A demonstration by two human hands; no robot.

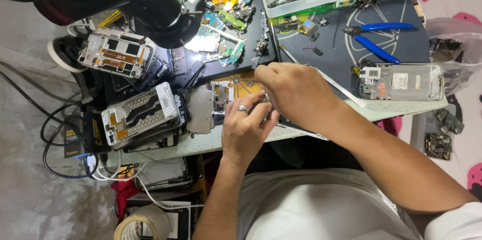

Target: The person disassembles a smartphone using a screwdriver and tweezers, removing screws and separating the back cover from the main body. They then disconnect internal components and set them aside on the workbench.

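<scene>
Pinching a small metal phone part (265, 105) between both hands at frame centre.

From the head view, my left hand (244, 128), ring on one finger, curls narrowly under it; my right hand (293, 92) closes over it from above. Blue-handled pliers (377, 39) lie upper right, a silver phone frame (401, 82) just below them.

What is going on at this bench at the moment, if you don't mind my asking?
A person is bent over a cluttered repair bench, both hands on an opened phone frame at its near edge. The left hand, wearing a ring, steadies it; the right hand works from above. Blue-handled pliers, loose circuit boards and other stripped frames lie around.
</scene>
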